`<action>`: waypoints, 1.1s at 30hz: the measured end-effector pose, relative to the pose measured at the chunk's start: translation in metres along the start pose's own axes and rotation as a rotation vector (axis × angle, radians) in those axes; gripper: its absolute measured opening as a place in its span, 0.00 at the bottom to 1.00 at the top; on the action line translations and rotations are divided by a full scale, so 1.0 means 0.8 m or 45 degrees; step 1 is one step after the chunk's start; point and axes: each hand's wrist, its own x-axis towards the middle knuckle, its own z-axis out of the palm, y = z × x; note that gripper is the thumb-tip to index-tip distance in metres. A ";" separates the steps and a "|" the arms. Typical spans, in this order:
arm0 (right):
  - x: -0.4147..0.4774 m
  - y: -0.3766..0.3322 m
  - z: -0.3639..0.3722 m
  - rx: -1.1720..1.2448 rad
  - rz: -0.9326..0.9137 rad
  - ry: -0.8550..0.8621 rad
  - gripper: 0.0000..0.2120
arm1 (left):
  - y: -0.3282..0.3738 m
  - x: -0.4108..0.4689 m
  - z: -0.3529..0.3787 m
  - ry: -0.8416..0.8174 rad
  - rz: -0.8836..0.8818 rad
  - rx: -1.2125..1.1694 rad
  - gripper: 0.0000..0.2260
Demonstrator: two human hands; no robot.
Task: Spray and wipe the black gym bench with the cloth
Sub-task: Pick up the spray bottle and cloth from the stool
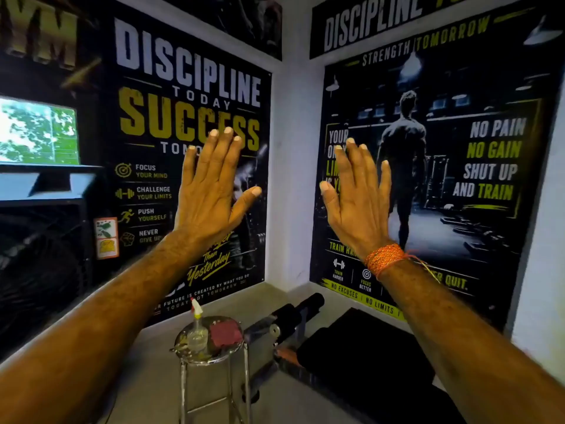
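Observation:
Both my hands are raised in front of me, backs toward the camera, fingers spread and empty. My left hand (211,188) is at centre left; my right hand (357,197), with an orange thread band on the wrist, is at centre right. Far below them the black gym bench (367,353) lies at the lower right, its padded rollers pointing toward the corner. A clear spray bottle (197,327) with a red-and-white nozzle stands on a round metal stool (211,359) left of the bench. A pinkish-red cloth (224,333) lies folded on the stool beside the bottle.
Large dark posters cover both walls meeting at a white corner (290,179). A window (36,133) and a black fan (39,258) are at the left. Grey floor (149,377) surrounds the stool.

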 end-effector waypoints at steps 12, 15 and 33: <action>-0.083 0.000 0.241 0.164 -0.010 -0.265 0.31 | -0.058 -0.109 0.216 -0.293 -0.080 0.108 0.36; -0.109 0.013 0.314 0.181 -0.021 -0.356 0.31 | -0.068 -0.139 0.277 -0.409 -0.124 0.102 0.36; -0.296 -0.034 0.697 0.493 -0.072 -1.087 0.29 | -0.188 -0.396 0.574 -0.973 -0.739 0.035 0.38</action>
